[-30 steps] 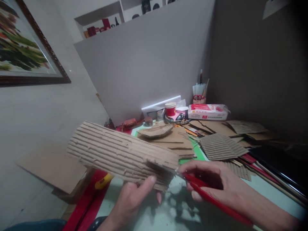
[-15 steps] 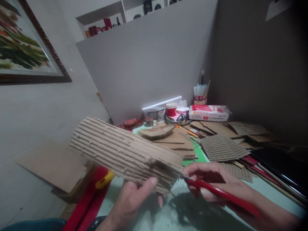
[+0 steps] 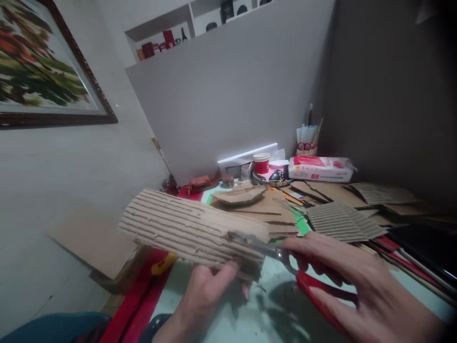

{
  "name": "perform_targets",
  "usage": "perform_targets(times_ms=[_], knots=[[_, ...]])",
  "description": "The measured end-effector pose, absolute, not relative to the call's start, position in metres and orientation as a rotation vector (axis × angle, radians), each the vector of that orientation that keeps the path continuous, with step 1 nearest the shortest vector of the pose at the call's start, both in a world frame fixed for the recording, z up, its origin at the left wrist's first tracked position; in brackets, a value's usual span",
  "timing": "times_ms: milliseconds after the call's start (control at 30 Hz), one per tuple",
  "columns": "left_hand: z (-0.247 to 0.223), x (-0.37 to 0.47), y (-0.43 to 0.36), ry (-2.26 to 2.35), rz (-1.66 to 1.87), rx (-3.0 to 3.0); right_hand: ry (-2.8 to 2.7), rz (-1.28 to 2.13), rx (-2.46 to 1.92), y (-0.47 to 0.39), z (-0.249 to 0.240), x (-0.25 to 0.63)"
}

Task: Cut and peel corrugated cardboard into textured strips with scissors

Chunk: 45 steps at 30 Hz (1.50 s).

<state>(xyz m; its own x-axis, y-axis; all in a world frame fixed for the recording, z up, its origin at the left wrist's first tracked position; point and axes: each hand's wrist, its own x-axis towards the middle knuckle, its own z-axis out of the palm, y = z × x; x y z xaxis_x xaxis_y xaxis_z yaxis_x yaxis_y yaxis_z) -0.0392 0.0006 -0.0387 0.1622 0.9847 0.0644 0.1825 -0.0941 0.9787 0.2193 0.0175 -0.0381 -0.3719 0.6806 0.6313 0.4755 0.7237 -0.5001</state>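
Left hand (image 3: 207,290) grips the cardboard strip (image 3: 193,231) while the right hand (image 3: 360,286), at 3 o'clock, works scissors (image 3: 285,257); blades could nick the nearby thumb.

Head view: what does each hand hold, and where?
Left hand grips the corrugated cardboard piece at its lower near edge; right hand holds the red-handled scissors by the handles.

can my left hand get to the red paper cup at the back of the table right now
Probably not as things stand: the left hand is gripping the corrugated cardboard piece, and the red paper cup sits far back beyond the cardboard scraps.
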Motion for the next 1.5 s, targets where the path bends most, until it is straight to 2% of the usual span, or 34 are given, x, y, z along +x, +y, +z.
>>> perform_targets(times_ms=[300, 600, 900, 1133, 1200, 1367, 1500], knots=[[-0.025, -0.032, -0.012, 1.352, 1.055, 1.488, -2.295, -0.077, -0.761, 0.021, -0.038, 0.221], [-0.031, -0.026, -0.015, 1.412, 0.987, 1.451, -2.302, -0.227, -0.687, 0.02, -0.042, 0.214], [-0.036, -0.021, -0.017, 1.417, 0.871, 1.448, -2.26, -0.185, -0.64, 0.015, -0.04, 0.206], [-0.035, -0.028, -0.016, 1.388, 0.829, 1.495, -2.03, 0.426, -0.915, 0.013, -0.031, 0.209], [-0.036, -0.028, -0.017, 1.339, 0.809, 1.525, -1.972, 0.497, -0.949, 0.016, -0.023, 0.212], [-0.04, -0.033, -0.013, 1.3, 0.909, 1.536, -1.944, 0.276, -1.11, 0.029, -0.021, 0.22], [-0.046, -0.037, -0.007, 1.229, 1.131, 1.388, -2.268, 0.166, -1.227, 0.035, -0.041, 0.219]])
